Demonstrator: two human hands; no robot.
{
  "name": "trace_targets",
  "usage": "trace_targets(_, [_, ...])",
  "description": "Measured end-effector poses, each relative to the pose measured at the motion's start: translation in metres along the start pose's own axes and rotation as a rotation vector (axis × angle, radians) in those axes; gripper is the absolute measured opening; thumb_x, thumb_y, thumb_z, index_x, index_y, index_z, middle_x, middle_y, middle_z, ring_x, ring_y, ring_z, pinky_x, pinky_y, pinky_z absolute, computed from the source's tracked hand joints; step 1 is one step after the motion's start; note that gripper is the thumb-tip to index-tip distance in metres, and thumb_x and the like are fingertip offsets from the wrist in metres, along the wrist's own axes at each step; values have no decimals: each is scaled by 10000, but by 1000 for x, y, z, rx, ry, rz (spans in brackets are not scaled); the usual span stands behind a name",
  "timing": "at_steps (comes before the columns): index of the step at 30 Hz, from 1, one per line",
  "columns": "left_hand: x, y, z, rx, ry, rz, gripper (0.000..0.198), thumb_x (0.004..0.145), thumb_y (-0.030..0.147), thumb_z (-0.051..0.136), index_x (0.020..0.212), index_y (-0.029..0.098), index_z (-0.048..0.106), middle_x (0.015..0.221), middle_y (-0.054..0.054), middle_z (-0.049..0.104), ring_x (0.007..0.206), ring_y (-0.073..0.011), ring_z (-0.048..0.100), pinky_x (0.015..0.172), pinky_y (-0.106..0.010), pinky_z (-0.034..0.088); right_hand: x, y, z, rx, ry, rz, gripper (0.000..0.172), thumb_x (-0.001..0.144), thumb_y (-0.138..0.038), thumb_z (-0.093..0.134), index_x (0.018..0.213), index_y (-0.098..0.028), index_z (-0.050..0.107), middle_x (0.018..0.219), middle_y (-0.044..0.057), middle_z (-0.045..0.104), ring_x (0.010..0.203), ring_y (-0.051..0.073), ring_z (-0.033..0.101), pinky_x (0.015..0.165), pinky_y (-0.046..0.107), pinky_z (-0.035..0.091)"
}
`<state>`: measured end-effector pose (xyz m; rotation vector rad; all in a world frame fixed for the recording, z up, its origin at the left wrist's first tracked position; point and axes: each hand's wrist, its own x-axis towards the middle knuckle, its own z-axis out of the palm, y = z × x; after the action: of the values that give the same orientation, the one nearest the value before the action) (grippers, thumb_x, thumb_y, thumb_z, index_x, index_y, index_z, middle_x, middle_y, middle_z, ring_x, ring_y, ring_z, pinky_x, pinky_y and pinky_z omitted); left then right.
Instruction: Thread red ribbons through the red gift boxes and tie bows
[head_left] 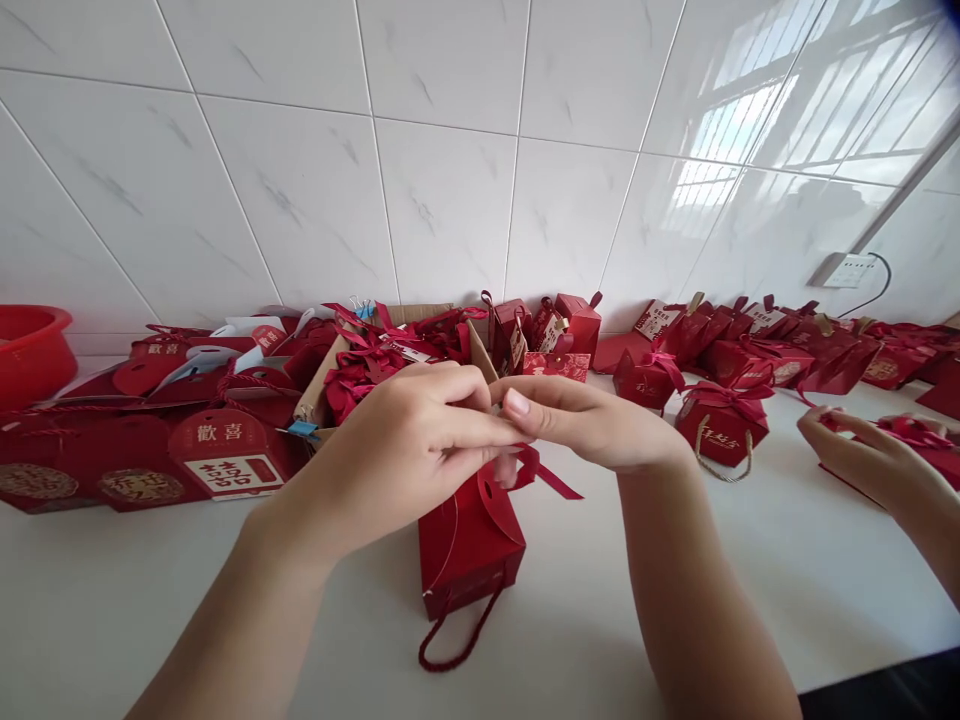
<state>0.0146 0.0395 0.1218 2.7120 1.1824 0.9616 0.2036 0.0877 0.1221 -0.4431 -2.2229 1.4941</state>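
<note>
The red box (472,550) sits on the table (360,640) at the lower middle of the frame, its cord handle (469,652) looping toward the bottom edge. Above its top, my left grip (420,430) and my right grip (592,420) meet, fingers bunched together; a red ribbon (559,478) trails out beneath them, but I cannot tell whether either is closed on it. Behind is a carton (481,352) of red ribbons (360,365). Red packages (67,450) fill the left, near a red basin (30,345); at right are a bow-tied box (724,425) and another person's hand (877,455).
</note>
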Motion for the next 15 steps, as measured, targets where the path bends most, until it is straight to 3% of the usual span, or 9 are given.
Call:
trace_targets(3, [1,3,0,-16,-22,-5,242,885,277,531,838,357,754,780,-9,632,750,-166,557,781,-307,430,-1,2,0,-18,-13,50,402,894,-549,443,709,-193,444,622,-45,414,565,88,421,516,215,387])
trace_targets(7, [2,6,0,3,-48,33,206,878,271,551,876,325,749,790,-3,638,724,-149,557,750,-292,419,-13,3,-2,-103,19,97,411,915,-502,435,647,-196,373,607,-60,286,524,74,271,449,204,262])
trace_targets(11, [1,6,0,-2,-110,26,200,887,308,545,905,290,743,784,-11,641,720,-152,565,716,-281,422,-24,2,-9,-214,58,88,351,923,-445,453,684,-189,440,630,-55,293,538,76,261,452,201,259])
trace_targets(15, [1,6,-3,-101,-226,-42,232,869,341,562,1051,354,705,848,-9,662,759,-170,591,708,-276,435,-28,2,-17,-300,48,141,342,890,-445,515,682,-177,473,624,-49,352,547,75,318,461,200,284])
